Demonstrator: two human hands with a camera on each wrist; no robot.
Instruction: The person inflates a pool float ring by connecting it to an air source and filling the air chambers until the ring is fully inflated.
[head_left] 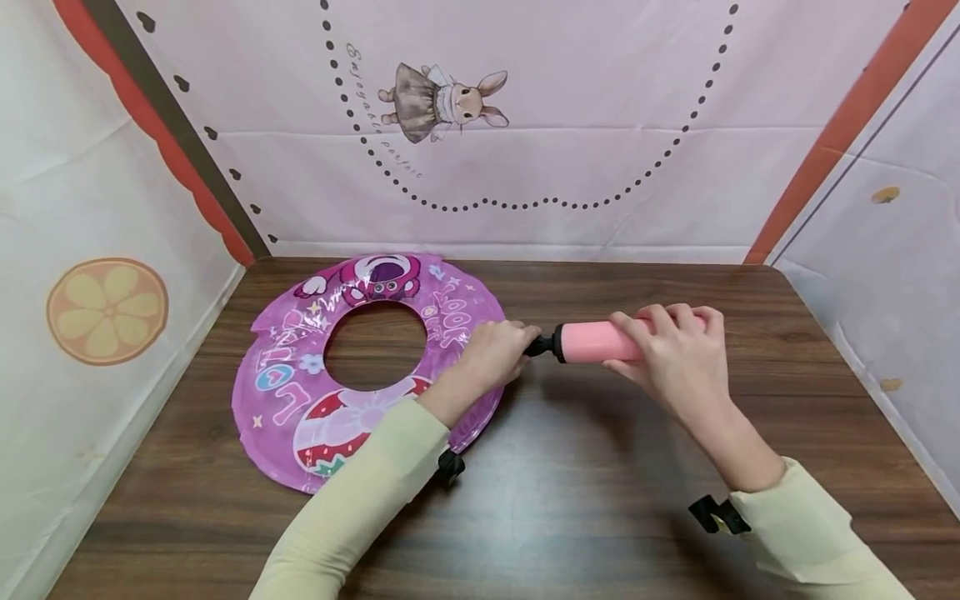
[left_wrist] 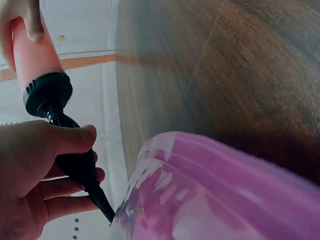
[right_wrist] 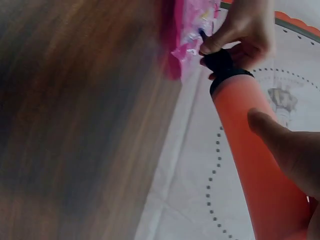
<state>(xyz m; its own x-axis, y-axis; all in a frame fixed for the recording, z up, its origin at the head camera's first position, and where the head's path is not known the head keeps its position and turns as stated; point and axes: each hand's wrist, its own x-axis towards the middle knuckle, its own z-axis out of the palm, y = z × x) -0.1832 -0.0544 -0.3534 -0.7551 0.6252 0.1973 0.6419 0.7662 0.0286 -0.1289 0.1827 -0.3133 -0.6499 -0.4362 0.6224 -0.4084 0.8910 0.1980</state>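
Note:
A pink hand air pump (head_left: 597, 342) with a black nozzle (left_wrist: 80, 167) lies level above the table, its tip pointing at a purple inflatable swim ring (head_left: 288, 417). My right hand (head_left: 678, 358) grips the pump's pink barrel, the thumb along its near side. At the black nozzle end, my left hand (head_left: 495, 354) holds the tapered part between thumb and fingers. In the left wrist view the nozzle tip meets the edge of the ring (left_wrist: 200, 185). The ring looks puffed out, with creased edges, and carries cartoon prints.
The dark wooden table (head_left: 570, 508) lies under everything. A printed cloth (head_left: 600, 100) with a rabbit picture stands along the far edge, with more cloth walls (head_left: 885, 275) at the sides. A black strap (head_left: 718, 515) is on each wrist.

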